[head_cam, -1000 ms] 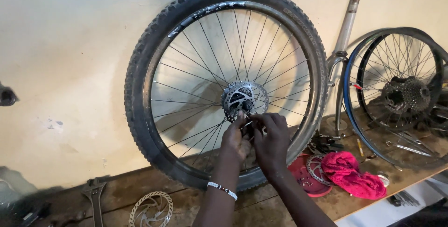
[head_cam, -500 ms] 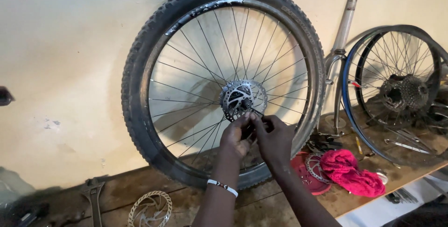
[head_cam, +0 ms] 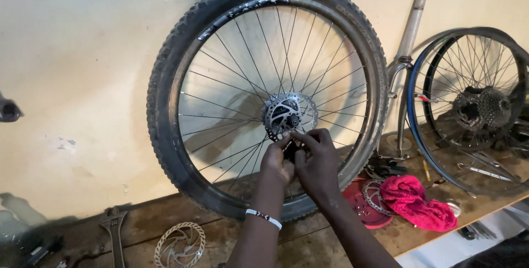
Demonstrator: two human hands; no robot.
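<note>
A knobby-tyred bicycle wheel [head_cam: 182, 64] stands upright on a wooden bench, leaning on a pale wall. A silver brake disc [head_cam: 278, 114] is mounted at its hub. My left hand [head_cam: 275, 161], with a beaded band at the wrist, and my right hand [head_cam: 318, 160] meet just below the hub. Their fingertips pinch a small dark part [head_cam: 291, 148] between them; what it is stays hidden by the fingers.
A second wheel with a cassette [head_cam: 485, 108] leans at the right beside a grey fork tube [head_cam: 409, 36]. A pink rag [head_cam: 416, 202] and red dish [head_cam: 361, 204] lie on the bench. A loose brake disc [head_cam: 179, 244] and an adjustable wrench [head_cam: 114, 229] lie at the left.
Both hands have stayed together under the hub, fingers shifting slightly on the small part. The view has drifted a little; the wheel has not moved.
</note>
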